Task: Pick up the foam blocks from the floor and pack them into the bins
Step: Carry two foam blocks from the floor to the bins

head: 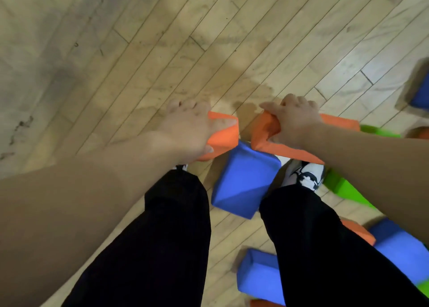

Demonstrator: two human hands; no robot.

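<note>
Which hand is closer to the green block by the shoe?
Right. The right hand, gripping a long orange block, is up-left of the green block; the left hand is farther left.

Nothing to read in this one; no words, numbers or labels showing; the white shoe (pixel 306 176), just below the right fingers (pixel 301 101), carries black markings, but they're too blurred to make out as any brand or letters.

Matt foam blocks (pixel 243 179) on scuffed, faintly glossy wooden plank floor (pixel 162 51).
</note>
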